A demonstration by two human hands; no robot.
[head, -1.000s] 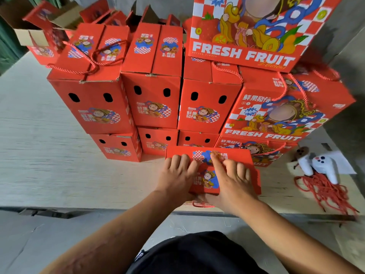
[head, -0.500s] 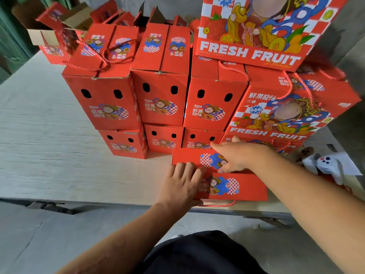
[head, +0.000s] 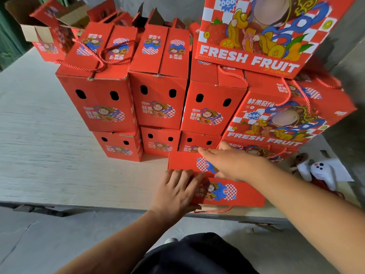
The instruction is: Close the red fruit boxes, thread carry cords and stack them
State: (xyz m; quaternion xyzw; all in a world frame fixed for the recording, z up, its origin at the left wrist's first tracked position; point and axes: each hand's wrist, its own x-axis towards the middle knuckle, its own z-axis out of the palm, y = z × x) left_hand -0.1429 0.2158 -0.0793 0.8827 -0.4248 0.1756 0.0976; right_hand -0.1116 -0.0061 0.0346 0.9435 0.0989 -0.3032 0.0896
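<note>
Many corded fruit boxes (head: 102,99) stand stacked; my flat, released left hand (head: 175,191) and right hand (head: 227,165) press the front box (head: 227,194) flaps, stacking still pending.

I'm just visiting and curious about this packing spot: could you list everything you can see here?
Box being closed: one, red, front table edge, under both hands.
Carry cord: one, red, poking out below that box.
Stacked boxes: over a dozen, red, piled behind it.
Loose cords: a bundle, red, right side, mostly hidden.
White controller: one, right side.
Cardboard carton: one, brown, far left.
Table: one, pale wood.
Left hand: flat on the box.
Right hand: pressing the far flap.
</note>
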